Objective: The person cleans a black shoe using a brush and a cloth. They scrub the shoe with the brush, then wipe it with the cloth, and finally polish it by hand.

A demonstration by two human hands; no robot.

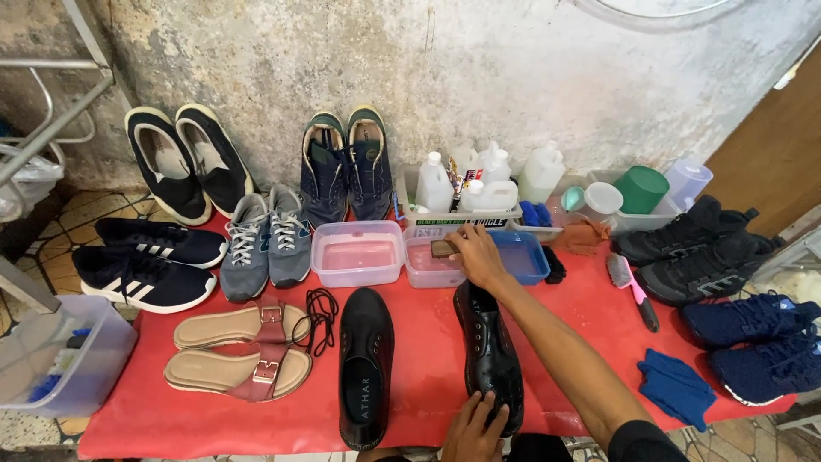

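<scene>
The left hand (472,426) has its grip closed around the heel of a glossy black leather shoe (489,352) lying on the red tabletop (428,376). The right hand (475,254) pinches a small brown brush (442,248) over a clear tub (433,263) of pinkish water; a second tub (357,252) of pinkish water stands beside it.

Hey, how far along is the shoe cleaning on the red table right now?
Early, it seems. Done: supplies are laid out and the laces lie off the black shoes. In hand: the left hand steadies one black leather shoe while the right hand dips a small brush into a water tub. Left: its mate lies untouched beside it; whether the other pairs are cleaned is unclear.
</scene>
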